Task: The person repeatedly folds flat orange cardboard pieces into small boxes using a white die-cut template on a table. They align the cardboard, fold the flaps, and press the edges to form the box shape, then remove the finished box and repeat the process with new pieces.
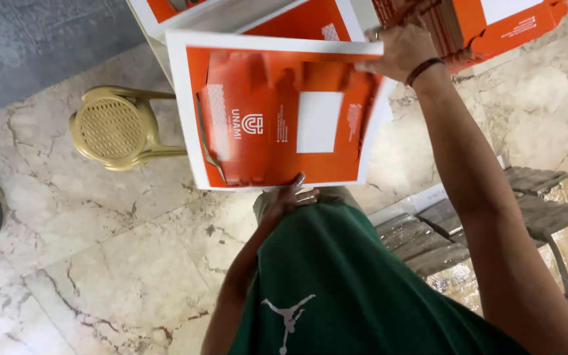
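A stool (pixel 110 128) stood at nine o'clock of the sheet (pixel 277 118), wrapped bundles (pixel 547 223) at four. Your right grip (pixel 399 49) pinched the sheet's far corner; your left grip (pixel 290 194) clasped its near edge.

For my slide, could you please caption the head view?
Both hands, left hand and right hand, hold an orange-and-white printed sheet above a marble floor, beside a yellow stool.

Camera: one, worn on my head.
Facing: straight down past my green shirt (pixel 336 276) to the marble floor (pixel 100 263).
Nearness: close; my arms reach up the frame.
Shared view: none, only this view.
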